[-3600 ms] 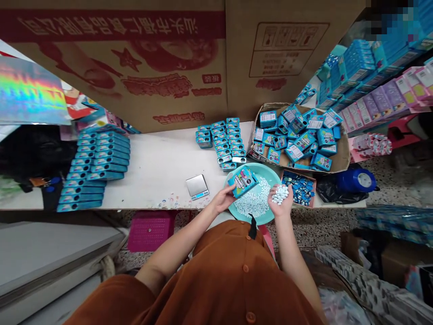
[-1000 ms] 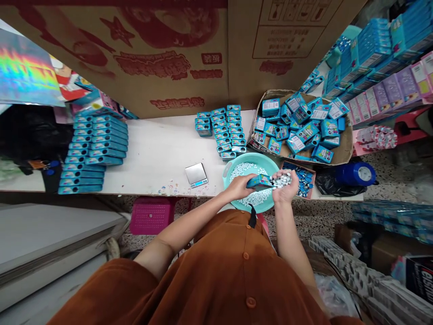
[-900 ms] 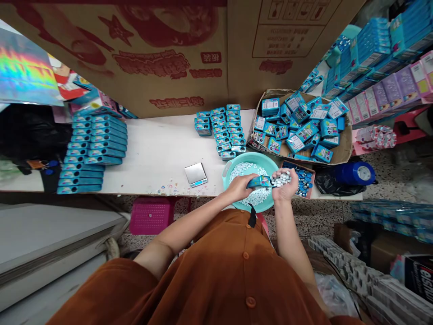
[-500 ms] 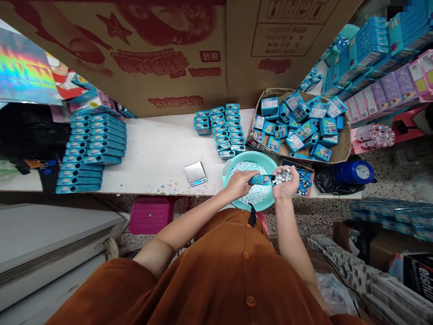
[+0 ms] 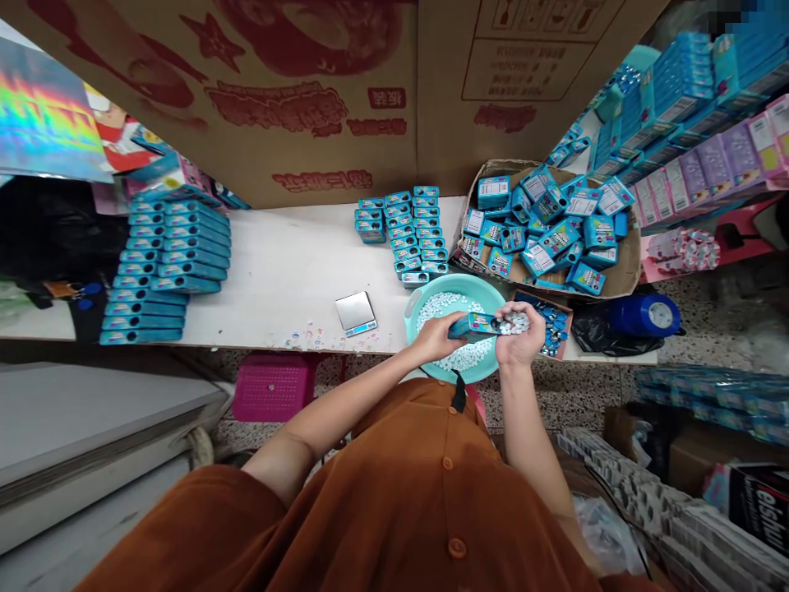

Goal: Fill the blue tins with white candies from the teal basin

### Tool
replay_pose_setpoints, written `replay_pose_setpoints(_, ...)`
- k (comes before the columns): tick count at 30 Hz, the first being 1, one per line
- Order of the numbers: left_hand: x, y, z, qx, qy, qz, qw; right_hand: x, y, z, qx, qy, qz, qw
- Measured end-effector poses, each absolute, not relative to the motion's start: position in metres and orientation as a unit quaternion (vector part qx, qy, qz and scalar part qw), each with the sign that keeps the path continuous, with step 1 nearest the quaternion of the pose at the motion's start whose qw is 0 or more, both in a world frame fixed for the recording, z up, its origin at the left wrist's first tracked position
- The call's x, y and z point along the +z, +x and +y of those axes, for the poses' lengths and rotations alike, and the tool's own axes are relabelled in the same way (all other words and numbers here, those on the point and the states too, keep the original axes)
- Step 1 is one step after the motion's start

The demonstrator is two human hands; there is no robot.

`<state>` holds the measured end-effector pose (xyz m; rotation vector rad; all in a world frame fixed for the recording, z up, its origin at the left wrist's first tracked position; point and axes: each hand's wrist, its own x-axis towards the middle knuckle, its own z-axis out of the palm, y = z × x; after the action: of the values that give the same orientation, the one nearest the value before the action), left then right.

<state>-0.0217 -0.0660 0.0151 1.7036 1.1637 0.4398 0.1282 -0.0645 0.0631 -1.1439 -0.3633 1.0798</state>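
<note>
- A person's left hand grips a blue box by its far end, fingers closed around it, the box tipped on its side above a turquoise basin.
- The right hand, palm up, curls into a cup around a heap of pale pellets; its fingers are bent, not clenched.
- The box's dark round hole faces that palm; whether the two touch is too small to tell.
- The step in hand appears to be bringing pellets and hole together; the next move seems to call for a close meeting of palm and hole, with the basin below for spills.
- More pellets lie in the basin, at the table's near edge.
- A scale sits left of the basin, a carton of loose boxes beyond it to the right.
</note>
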Motion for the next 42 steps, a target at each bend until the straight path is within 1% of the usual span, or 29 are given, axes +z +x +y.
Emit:
replay_pose_setpoints(2, 0.018, -0.022, -0.066, 0.186, 0.705, 0.476, 0.492, 0.064, 0.127, -0.066, 0.485, -0.512, -0.17, 0.688)
replay_pose_setpoints(7, 0.026, -0.024, -0.062, 0.228, 0.768, 0.422, 0.424, 0.071, 0.127, -0.067, 0.47, -0.511, -0.179, 0.697)
replay_pose_setpoints(10, 0.026, -0.023, -0.06, 0.229, 0.761, 0.432, 0.427, 0.072, 0.127, -0.065, 0.448, -0.531, -0.214, 0.687)
replay_pose_setpoints(14, 0.023, -0.021, -0.062, 0.227, 0.754, 0.441, 0.43, 0.07, 0.126, -0.063, 0.447, -0.551, -0.205, 0.674)
replay_pose_setpoints(21, 0.022, -0.021, -0.065, 0.243, 0.755, 0.435, 0.427, 0.068, 0.126, -0.067, 0.454, -0.543, -0.219, 0.672)
replay_pose_setpoints(25, 0.024, -0.023, -0.066, 0.247, 0.786, 0.407, 0.395, 0.063, 0.124, -0.07, 0.445, -0.565, -0.208, 0.663)
replay_pose_setpoints(31, 0.023, -0.022, -0.07, 0.243, 0.774, 0.418, 0.409, 0.063, 0.119, -0.071, 0.374, -0.604, -0.232, 0.664)
replay_pose_setpoints(37, 0.025, -0.025, -0.069, 0.233, 0.811, 0.389, 0.37, 0.064, 0.118, -0.075, 0.388, -0.633, -0.216, 0.635)
replay_pose_setpoints(39, 0.024, -0.026, -0.067, 0.238, 0.808, 0.385, 0.377, 0.067, 0.116, -0.077, 0.378, -0.648, -0.215, 0.625)
replay_pose_setpoints(42, 0.02, -0.022, -0.071, 0.257, 0.771, 0.396, 0.427, 0.073, 0.112, -0.079, 0.355, -0.646, -0.228, 0.636)
